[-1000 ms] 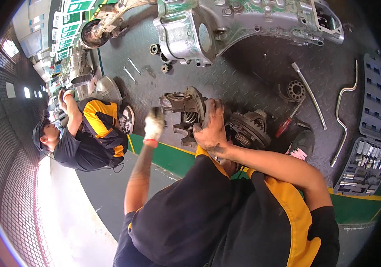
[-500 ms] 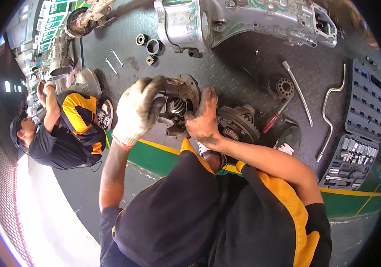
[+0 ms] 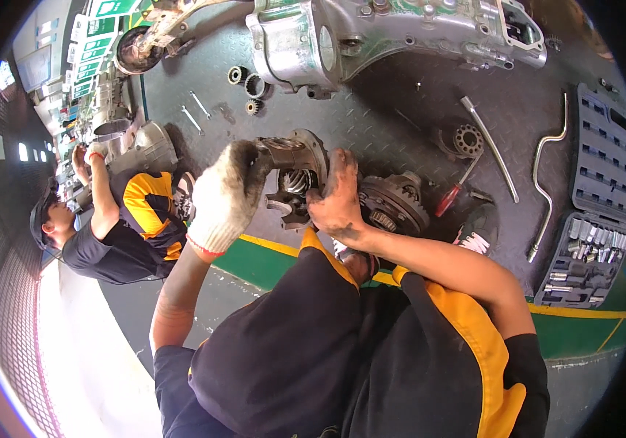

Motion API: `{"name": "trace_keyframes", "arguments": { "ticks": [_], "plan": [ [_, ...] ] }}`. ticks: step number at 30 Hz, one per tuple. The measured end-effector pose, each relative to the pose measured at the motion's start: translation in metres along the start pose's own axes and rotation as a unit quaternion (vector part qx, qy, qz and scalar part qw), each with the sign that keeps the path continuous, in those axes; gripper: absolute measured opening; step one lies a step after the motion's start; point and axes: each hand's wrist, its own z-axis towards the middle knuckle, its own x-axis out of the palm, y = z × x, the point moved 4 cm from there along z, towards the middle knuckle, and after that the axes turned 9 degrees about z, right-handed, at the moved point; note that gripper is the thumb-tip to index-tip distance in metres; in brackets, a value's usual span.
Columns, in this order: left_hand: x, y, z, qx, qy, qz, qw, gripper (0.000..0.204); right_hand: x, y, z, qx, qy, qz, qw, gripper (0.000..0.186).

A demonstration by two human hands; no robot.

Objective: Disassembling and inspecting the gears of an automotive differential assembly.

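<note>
Between my hands is a brown flanged metal housing, tilted above the floor. A helical pinion gear shows through its side opening. My left hand, in a white knitted glove, is closed at the housing's left end, its fingertips dark and partly hidden. Bare and dirt-stained, my right hand grips the flange at the right, thumb toward the pinion gear. Just right of that hand, a differential with a ring gear lies on the floor.
A large silver gearbox case lies ahead. Wrenches, a bearing, a red-handled screwdriver, a metal bar, a bent rod and a socket case surround the work. Another person crouches left.
My left hand has shifted down slightly, and its fingers have drawn in at the housing's left end. My right hand stays on the flange. The whole view has shifted a little.
</note>
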Motion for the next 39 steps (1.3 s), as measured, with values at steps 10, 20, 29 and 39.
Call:
{"name": "trace_keyframes", "arguments": {
  "ticks": [10,20,29,39],
  "plan": [
    [0.008,0.032,0.0,-0.006,-0.015,0.039,0.999,0.013,-0.005,0.01,0.001,-0.031,-0.013,0.007,0.999,0.064],
    [0.003,0.029,-0.015,0.045,-0.19,-0.042,0.98,0.012,-0.003,-0.008,-0.006,0.021,0.026,0.002,0.999,0.097],
    [0.11,0.104,-0.021,-0.17,-0.194,-0.54,0.801,0.049,-0.035,-0.053,0.007,-0.003,0.112,-0.03,0.993,0.095],
    [0.152,0.012,0.003,-0.188,-0.021,-0.809,0.557,0.054,-0.105,-0.04,0.041,0.107,0.221,0.116,0.962,0.082]
  ]
}}
